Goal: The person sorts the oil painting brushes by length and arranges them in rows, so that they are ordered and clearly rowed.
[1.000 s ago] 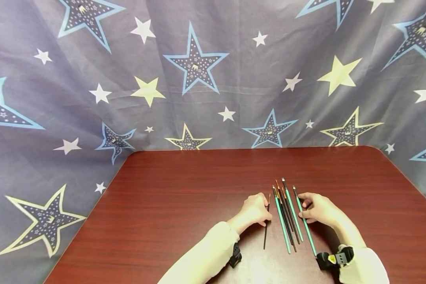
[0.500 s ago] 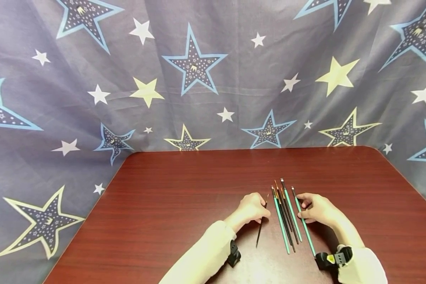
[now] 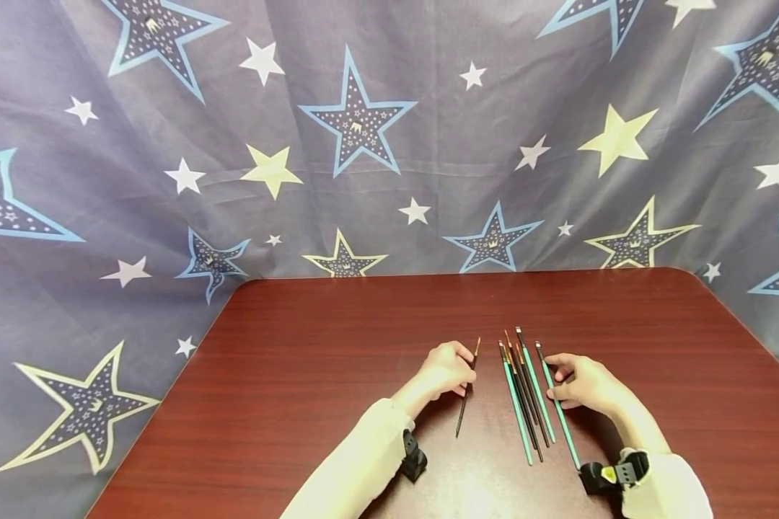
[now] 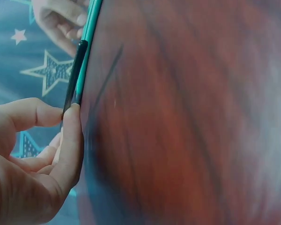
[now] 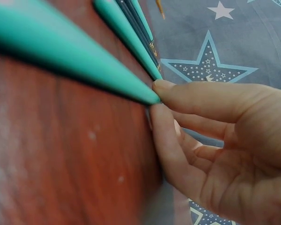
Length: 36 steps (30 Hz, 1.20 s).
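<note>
Grey fabric curtain (image 3: 428,166) printed with stars stands behind the counter (image 3: 337,324) and along its left side. This counter has a reddish wood grain; its far edge lies well beyond the brushes, and its widest room is at the left. Its near edge is out of view.

The left hand (image 3: 443,369) is pinching a thin black paintbrush (image 3: 464,402) with its grip, between thumb and fingertips. The long axis of this brush points away from the person, with the bristles at the far right and the tail at the near left. I cannot tell whether the tail touches the counter.

To its right, apart from it, lies a loose row of turquoise brushes (image 3: 516,404) and black brushes (image 3: 525,411), which lean the other way, bristles to the far left. So the held black paintbrush is not parallel with them, and the left hand is nearer to it.

At the outer right side, the right hand (image 3: 583,383) is pinching the outermost turquoise brush (image 3: 564,425) near its bristle end.
</note>
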### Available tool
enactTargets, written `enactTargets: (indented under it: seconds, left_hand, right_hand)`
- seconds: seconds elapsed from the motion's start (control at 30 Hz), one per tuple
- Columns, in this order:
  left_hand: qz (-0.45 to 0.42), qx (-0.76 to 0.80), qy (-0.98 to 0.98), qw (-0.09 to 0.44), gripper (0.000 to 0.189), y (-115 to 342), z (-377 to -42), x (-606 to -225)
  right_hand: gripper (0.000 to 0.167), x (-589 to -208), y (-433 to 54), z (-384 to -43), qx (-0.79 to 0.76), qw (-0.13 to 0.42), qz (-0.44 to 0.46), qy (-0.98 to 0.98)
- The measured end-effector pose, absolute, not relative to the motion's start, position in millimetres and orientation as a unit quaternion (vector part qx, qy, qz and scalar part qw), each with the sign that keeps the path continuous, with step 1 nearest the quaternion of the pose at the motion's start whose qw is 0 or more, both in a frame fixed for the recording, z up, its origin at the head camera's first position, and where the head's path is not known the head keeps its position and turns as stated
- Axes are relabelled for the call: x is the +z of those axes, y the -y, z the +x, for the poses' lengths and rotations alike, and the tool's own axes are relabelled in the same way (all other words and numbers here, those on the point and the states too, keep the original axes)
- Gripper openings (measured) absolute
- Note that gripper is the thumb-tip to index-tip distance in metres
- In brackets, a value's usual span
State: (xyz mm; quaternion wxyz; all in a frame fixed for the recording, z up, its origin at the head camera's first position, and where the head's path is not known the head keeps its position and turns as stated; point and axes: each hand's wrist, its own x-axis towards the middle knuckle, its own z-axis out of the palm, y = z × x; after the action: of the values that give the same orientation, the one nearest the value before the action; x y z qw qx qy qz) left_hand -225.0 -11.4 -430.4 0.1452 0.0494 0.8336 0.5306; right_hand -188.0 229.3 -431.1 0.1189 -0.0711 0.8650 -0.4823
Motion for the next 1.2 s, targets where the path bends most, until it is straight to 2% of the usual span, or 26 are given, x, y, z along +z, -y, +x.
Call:
enactTargets:
  seconds: [0.23,0.7,1.2]
  left_hand:
    - [0.054,0.565,-0.811,0.143,0.029,31.2,-240.5,-428.8]
    - [0.047,0.597,-0.794,0.102,0.035,68.9,-279.9,-423.1]
    - [0.001,0.623,-0.779,0.062,0.037,101.1,-308.8,-426.3]
  right_hand:
    - [0.06,-430.2,-229.6,-187.2,-0.478,0.125,-0.068,-0.867]
    - [0.06,-427.6,-228.9,-187.1,-0.482,0.126,-0.07,-0.864]
    - [0.059,-429.4,-227.9,-188.0,-0.479,0.12,-0.068,-0.867]
